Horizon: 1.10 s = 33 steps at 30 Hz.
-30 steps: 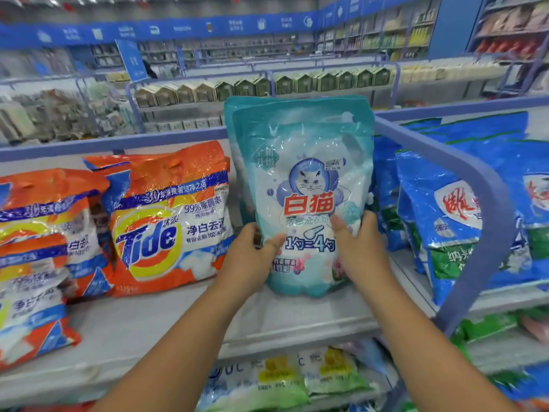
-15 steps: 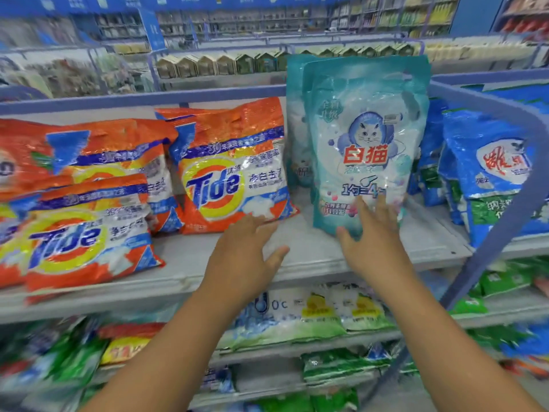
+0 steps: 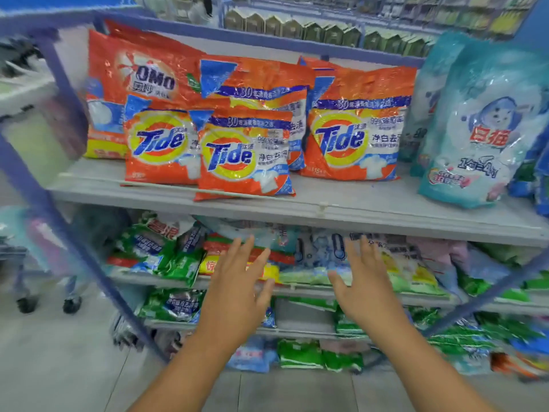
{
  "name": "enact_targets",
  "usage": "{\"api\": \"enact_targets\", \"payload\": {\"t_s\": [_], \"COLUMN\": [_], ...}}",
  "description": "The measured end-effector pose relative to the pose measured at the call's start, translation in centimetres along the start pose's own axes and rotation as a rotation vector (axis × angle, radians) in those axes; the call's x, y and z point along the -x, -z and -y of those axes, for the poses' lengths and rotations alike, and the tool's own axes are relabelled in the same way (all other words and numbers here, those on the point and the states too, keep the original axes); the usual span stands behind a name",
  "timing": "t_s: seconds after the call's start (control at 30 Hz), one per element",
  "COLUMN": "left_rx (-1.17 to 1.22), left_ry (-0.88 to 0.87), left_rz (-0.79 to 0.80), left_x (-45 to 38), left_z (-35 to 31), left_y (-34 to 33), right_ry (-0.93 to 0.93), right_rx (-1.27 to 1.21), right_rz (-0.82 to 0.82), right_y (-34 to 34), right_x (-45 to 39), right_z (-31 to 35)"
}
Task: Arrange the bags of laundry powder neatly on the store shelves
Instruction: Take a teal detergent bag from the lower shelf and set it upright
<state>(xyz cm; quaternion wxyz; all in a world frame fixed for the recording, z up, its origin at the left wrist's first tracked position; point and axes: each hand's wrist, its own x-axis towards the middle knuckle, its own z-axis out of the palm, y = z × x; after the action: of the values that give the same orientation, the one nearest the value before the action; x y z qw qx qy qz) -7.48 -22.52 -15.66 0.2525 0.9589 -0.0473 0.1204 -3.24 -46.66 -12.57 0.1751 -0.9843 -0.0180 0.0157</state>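
Tide bags [image 3: 237, 153] left of cat bag [image 3: 481, 129]

Orange Tide bags [image 3: 352, 138] bear yellow rings; the teal cat bag [image 3: 481, 138] is speckled white; the shelf [image 3: 371, 212] is grey.

Red OMO powder bag [image 3: 142, 81]: lower half hidden behind orange Tide bags [image 3: 237, 153]. Teal cat-print pouch [image 3: 487, 129]: right side cut by frame edge. Green and white bags on lower shelves [image 3: 166, 254]: motion-blurred, labels unreadable. Background aisle blurred.
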Motion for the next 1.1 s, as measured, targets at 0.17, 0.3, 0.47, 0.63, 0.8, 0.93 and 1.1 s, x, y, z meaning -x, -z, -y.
{"api": "enact_targets", "payload": {"t_s": [0.17, 0.3, 0.47, 0.63, 0.8, 0.93, 1.1], "left_rx": [-0.006, -0.002, -0.019, 0.062, 0.269, 0.374, 0.839], "left_ry": [0.161, 0.246, 0.294, 0.346, 0.522, 0.611, 0.8], "left_rz": [0.085, 0.093, 0.145, 0.209, 0.275, 0.357, 0.391], "left_x": [1.8, 0.5, -1.5, -3.7, -6.7, -8.5, -9.3], "left_z": [5.0, 6.7, 6.4, 6.9, 8.3, 9.7, 10.0], "left_y": [0.7, 0.5, -0.9, -1.9, -2.2, -2.3, -3.6], "right_ry": [0.015, 0.009, 0.021, 0.083, 0.175, 0.206, 0.219], "right_rx": [-0.074, -0.111, -0.157, -0.057, 0.276, 0.395, 0.376], "right_rz": [0.139, 0.213, 0.27, 0.205, 0.043, -0.061, -0.096], "right_y": [-3.3, -4.6, -7.0, -9.6, -11.5, -11.6, -11.3], "right_x": [0.8, -0.3, -4.1, -8.5, -11.6, -12.1, -10.8], "right_z": [3.7, 4.5, 5.9, 9.2, 10.5, 10.9, 12.4]}}
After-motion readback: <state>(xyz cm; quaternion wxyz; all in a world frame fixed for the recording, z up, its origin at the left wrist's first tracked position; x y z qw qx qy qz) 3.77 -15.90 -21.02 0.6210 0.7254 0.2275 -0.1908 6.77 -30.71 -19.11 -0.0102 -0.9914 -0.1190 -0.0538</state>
